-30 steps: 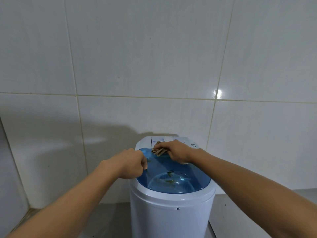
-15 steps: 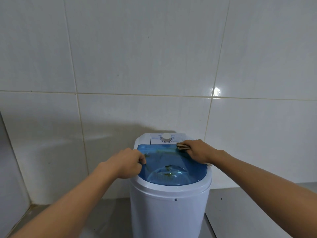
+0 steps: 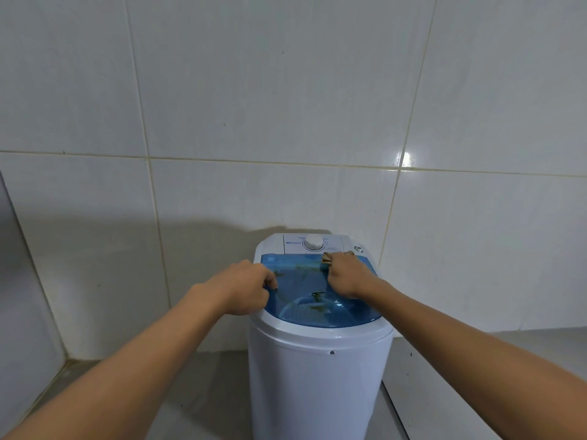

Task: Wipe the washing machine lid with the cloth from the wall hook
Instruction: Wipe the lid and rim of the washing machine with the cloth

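A small white washing machine (image 3: 317,376) stands by the tiled wall, topped by a translucent blue lid (image 3: 305,281). My right hand (image 3: 346,274) presses a crumpled brownish cloth (image 3: 327,258) on the lid's far right part; only the cloth's tip shows past the fingers. My left hand (image 3: 244,287) rests with curled fingers on the lid's left edge, thumb and fingertips on the rim. Greenish smears show on the lid between the hands and near its middle.
A white control panel with a round dial (image 3: 314,242) sits behind the lid. White wall tiles (image 3: 286,106) rise right behind the machine. The grey floor (image 3: 190,392) spreads left, with a corner wall at the far left and a step (image 3: 444,360) at the right.
My right hand with the cloth has slid from the lid's far middle to its far right, uncovering the dial. The left hand has stayed on the left edge.
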